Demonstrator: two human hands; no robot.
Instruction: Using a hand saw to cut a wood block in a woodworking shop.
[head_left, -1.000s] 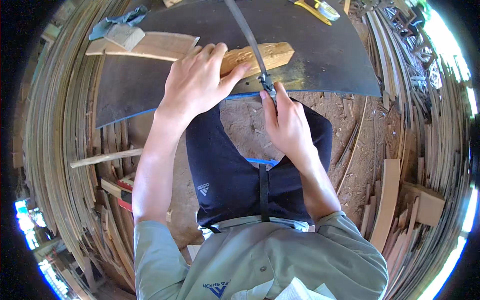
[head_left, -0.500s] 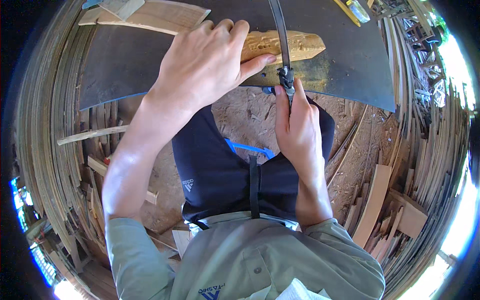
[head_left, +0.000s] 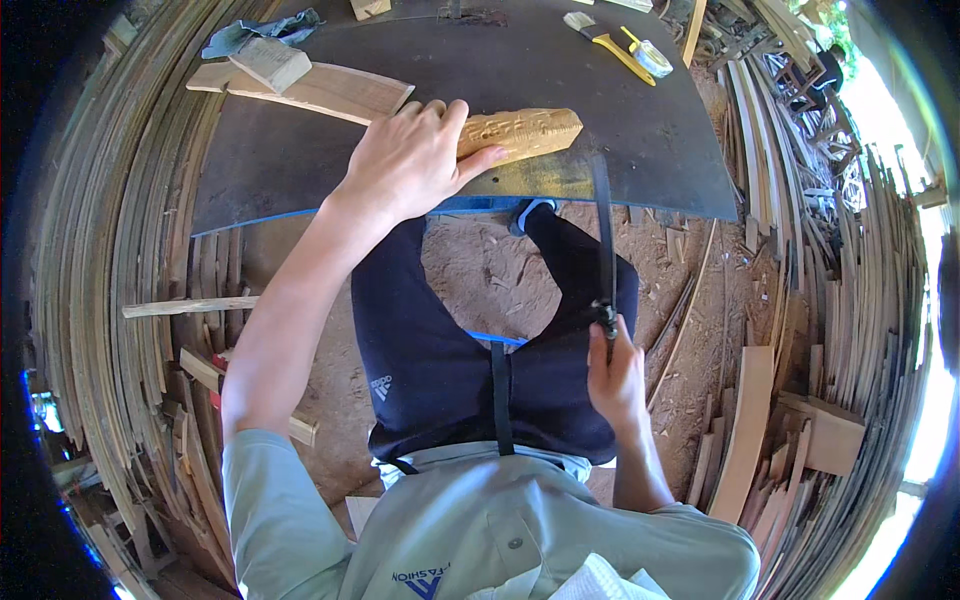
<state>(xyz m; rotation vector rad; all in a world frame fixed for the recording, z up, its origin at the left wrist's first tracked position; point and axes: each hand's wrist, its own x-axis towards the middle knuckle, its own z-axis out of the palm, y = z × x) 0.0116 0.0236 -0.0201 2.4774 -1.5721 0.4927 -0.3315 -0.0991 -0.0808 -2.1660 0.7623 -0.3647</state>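
Note:
On the dark tabletop (head_left: 340,160), my left hand (head_left: 410,160) is wrapped over the left part of a carved yellowish wood block (head_left: 530,133), pressing it down near the front edge. Tool marks dent the block's surface, and the hand hides its left end. My right hand (head_left: 617,375) is closed round the handle of a file (head_left: 605,230), a long narrow grey metal bar with black wrapping at its base. Held above my right thigh, the file points away from me; its tip is over the table's edge, apart from the block. Yellow wood dust (head_left: 550,178) lies in front of the block.
At the table's far left lie a curved board (head_left: 345,92), a short wood block (head_left: 272,65) and a blue cloth (head_left: 250,35). A yellow-handled brush (head_left: 612,47) and a tape roll (head_left: 652,60) are far right. Stacked wood strips (head_left: 110,250) line both sides.
My right hand has drawn the file back toward me, off the wood block. My left hand keeps its grip on the block. The view has shifted, showing more of the table.

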